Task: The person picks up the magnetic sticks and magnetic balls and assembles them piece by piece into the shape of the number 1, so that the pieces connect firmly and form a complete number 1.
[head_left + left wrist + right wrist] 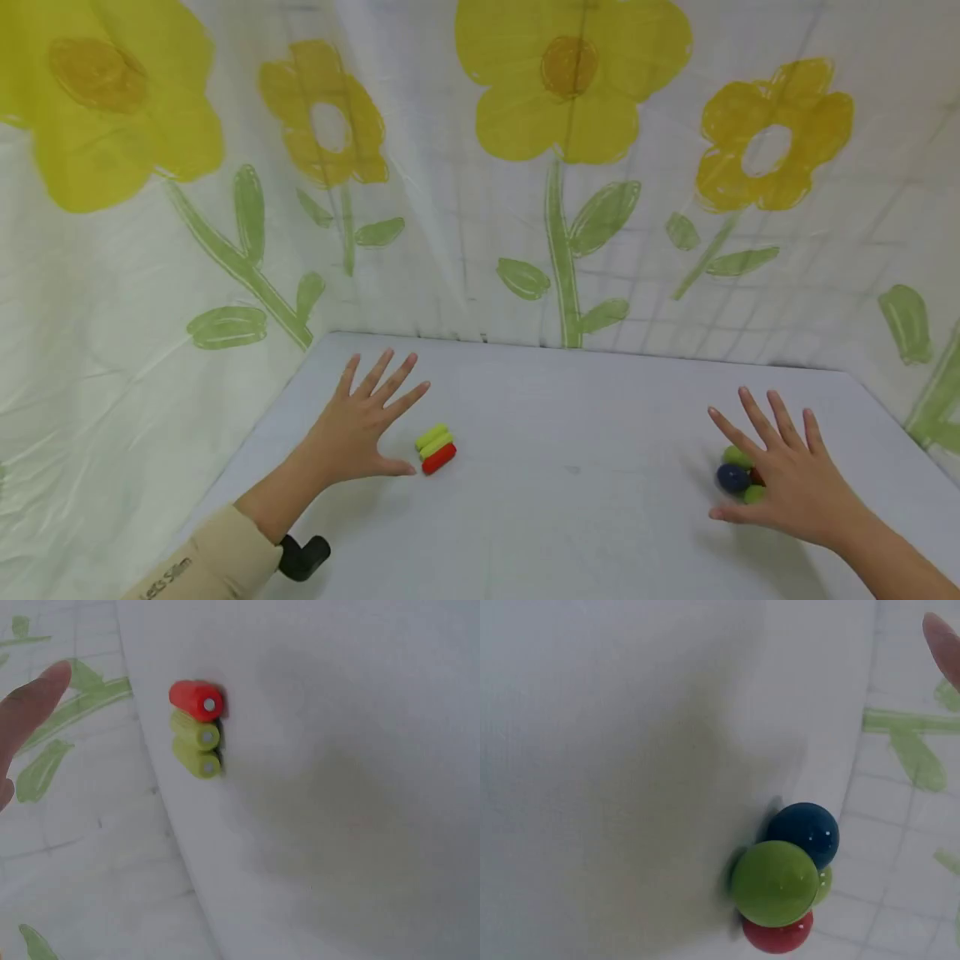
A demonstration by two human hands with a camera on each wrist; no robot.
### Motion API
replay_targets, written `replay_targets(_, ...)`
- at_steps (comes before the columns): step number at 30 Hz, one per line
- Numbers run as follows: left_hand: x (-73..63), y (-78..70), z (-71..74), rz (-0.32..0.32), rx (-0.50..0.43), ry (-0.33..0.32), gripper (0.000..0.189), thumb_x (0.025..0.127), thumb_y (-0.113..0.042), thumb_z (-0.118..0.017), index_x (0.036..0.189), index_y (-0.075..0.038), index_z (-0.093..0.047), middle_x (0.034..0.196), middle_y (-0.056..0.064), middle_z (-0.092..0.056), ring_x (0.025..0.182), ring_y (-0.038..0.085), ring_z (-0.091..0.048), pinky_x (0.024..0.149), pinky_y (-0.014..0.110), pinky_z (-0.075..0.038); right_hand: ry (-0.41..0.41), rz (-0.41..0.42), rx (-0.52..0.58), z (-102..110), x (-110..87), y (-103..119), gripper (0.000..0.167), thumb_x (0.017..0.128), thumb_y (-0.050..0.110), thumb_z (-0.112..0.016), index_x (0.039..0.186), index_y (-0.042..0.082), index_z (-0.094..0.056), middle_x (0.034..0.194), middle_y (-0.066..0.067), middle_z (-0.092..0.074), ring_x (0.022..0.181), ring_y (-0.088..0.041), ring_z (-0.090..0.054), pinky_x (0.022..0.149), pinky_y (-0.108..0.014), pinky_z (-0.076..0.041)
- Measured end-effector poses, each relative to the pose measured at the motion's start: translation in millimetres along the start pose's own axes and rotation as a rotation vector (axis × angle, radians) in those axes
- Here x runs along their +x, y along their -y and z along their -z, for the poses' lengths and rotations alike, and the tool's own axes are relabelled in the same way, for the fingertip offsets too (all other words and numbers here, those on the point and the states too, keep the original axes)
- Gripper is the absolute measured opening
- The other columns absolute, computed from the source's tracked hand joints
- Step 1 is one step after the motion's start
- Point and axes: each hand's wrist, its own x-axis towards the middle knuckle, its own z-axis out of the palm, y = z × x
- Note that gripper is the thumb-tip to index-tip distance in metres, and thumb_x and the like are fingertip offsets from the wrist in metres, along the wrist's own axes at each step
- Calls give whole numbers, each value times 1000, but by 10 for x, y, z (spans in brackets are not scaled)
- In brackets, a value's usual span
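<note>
Left hand (351,433), right hand (797,485): splayed, holding nothing; balls (775,883) near the right (glossy, those!) might roll if bumped.

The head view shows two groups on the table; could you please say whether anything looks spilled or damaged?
Nothing stands out: the red cylinder and two lime cylinders lie side by side, and the balls cluster, partly hidden by the right hand.

Three cylinders (437,447) lie side by side on the tabletop (570,525) right of the left hand (354,435), four balls (732,478) sit clustered there left of the right hand (797,485), partly hidden by it, and a sheet (442,283) hangs beyond both.
</note>
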Motion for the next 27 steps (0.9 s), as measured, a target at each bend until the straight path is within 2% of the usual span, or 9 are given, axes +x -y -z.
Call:
replay_targets(3,-7,-100,3,8,-29,-23,105,60,-75,-66,144,-20,-36,154,13,-22,141,35,-21,110,57,-16,-10,-11,23,6,-59,59,119,55,74,-69,150,31,-11,157,-4,15,140,-24,25,104,-51,25)
replay_targets(6,-26,-192,-6,35,-59,-38,103,60,-71,-69,143,-20,-38,154,13,-22,137,35,-31,108,54,-25,-10,-37,59,15,-98,117,118,55,72,-70,149,31,-13,156,-4,15,140,-24,26,103,-52,26)
replay_targets(9,-43,-275,-28,61,-93,-74,97,60,-65,-74,140,-18,-43,152,14,-28,129,33,-41,102,52,-34,-6,-84,103,12,-143,155,119,56,69,-73,150,30,-12,156,-2,16,139,-24,27,103,-53,27)
replay_targets(12,-59,-347,-57,109,-128,-101,90,61,-57,-78,135,-16,-49,148,14,-36,114,28,-53,91,46,-43,-1,-147,163,-7,-193,169,119,57,64,-76,150,30,-9,156,-6,15,139,-28,27,101,-54,27)
replay_targets(15,-78,-402,-95,192,-208,-98,81,63,-47,-82,131,-14,-53,144,12,-42,98,26,-60,81,42,-47,36,-230,244,-38,-248,169,118,61,58,-77,150,27,-7,155,-15,12,137,-36,26,99,-57,28)
replay_targets(18,-91,-448,-135,297,-343,-72,73,65,-36,-83,128,-12,-56,139,11,-48,92,25,-63,79,41,-49,66,-323,322,-79,-293,154,115,64,52,-78,151,19,-9,152,-27,6,135,-47,21,96,-63,25)
replay_targets(21,-101,-498,-188,405,-504,-31,67,67,-29,-83,127,-11,-57,136,8,-52,83,19,-63,72,33,-50,32,-399,417,-116,-348,126,108,69,43,-79,148,7,-16,149,-33,0,134,-55,12,95,-70,19)
replay_targets(24,-111,-551,-262,515,-651,12,63,70,-26,-81,126,-12,-57,135,4,-52,69,8,-53,59,21,-43,-19,-493,526,-138,-408,97,96,74,35,-77,144,-2,-24,148,-36,-7,134,-58,3,96,-75,5)
replay_targets(27,-119,-594,-348,611,-760,11,57,72,-22,-80,124,-13,-59,132,2,-55,62,4,-44,52,18,-37,2,-646,603,-165,-424,84,88,79,38,-72,142,-5,-27,147,-36,-13,132,-57,-8,96,-73,-14)
